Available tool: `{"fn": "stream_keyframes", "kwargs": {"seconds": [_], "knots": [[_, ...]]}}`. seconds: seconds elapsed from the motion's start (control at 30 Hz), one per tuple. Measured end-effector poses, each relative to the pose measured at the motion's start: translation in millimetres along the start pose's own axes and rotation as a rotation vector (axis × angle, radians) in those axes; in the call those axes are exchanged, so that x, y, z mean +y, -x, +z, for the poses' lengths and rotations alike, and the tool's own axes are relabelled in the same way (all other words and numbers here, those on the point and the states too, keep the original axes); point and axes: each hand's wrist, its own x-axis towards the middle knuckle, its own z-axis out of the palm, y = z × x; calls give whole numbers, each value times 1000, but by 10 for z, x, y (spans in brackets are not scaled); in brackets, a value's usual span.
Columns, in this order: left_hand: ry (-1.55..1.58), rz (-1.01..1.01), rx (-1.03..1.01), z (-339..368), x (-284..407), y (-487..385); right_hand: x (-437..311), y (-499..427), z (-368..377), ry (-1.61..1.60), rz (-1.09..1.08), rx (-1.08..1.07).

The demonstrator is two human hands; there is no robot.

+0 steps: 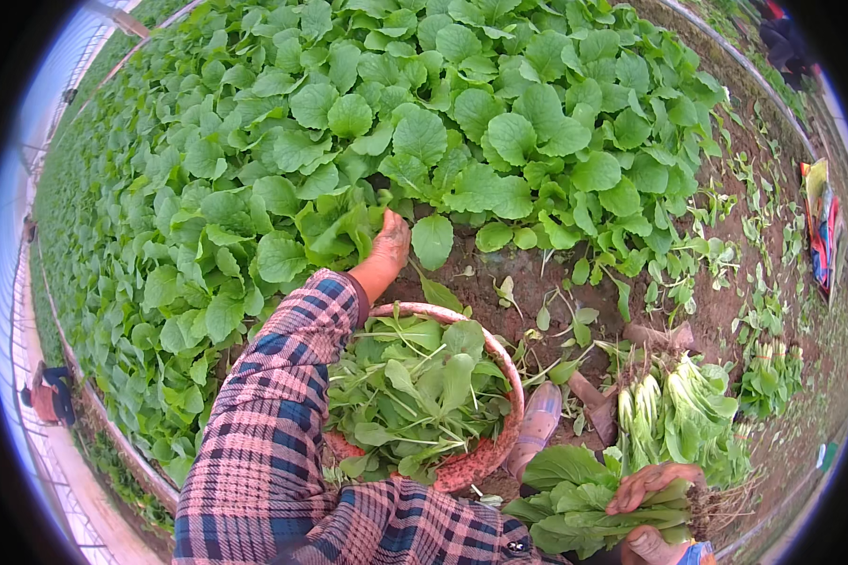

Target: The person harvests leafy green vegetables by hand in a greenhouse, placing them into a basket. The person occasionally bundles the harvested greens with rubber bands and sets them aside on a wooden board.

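Observation:
My left hand (390,244), in a plaid sleeve, reaches into the bed of leafy greens (495,134); its fingers are closed around bunched leaves, partly hidden by foliage. At the lower right, my right hand (656,486) grips a bunch of uprooted greens (572,505), with the leaves pointing left and the soil-covered roots right. Between my arms stands a round reddish basin (512,395) filled with loose greens (424,395). More pulled greens (678,409) lie in bundles above my right hand, roots towards the bed.
A shoe (539,417) stands right of the basin, beside a brown flat-sided object (593,406). Another tied bundle (770,378) and a colourful plastic bag (820,226) lie on soil at right. A person (46,395) is at far left, another (784,39) at upper right.

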Motion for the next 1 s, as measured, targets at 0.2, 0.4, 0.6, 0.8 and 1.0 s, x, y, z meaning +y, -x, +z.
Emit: {"fn": "stream_keyframes", "kwargs": {"seconds": [0.2,0.4,0.6,0.8,1.0], "knots": [[305,-84,-152,113,-86,-181,324,-116,-607,-5,10,-298],[938,-294,-433,-122,-352,-51,1007,-521,-1424,-407,-13,-1071],[923,-233,-569,-466,-483,-81,351,-196,-707,10,26,-503],[974,18,-275,-876,-1321,102,132,15,44,26,-96,53],[816,418,-505,-1282,-1327,801,106,116,116,31,-180,9]]}}
